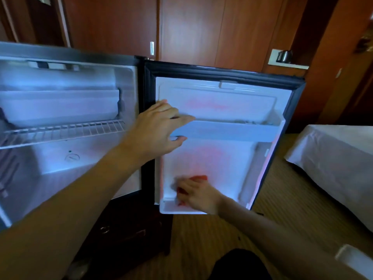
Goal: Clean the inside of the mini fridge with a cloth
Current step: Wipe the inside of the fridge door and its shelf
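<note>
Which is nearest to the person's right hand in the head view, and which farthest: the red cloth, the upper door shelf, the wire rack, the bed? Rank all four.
From the right hand:
1. Red cloth, under that hand, low on the door.
2. Upper door shelf, above it, gripped by the left hand.
3. and 4. Wire rack, far left inside the fridge, and bed, far right: too close to call.
</note>
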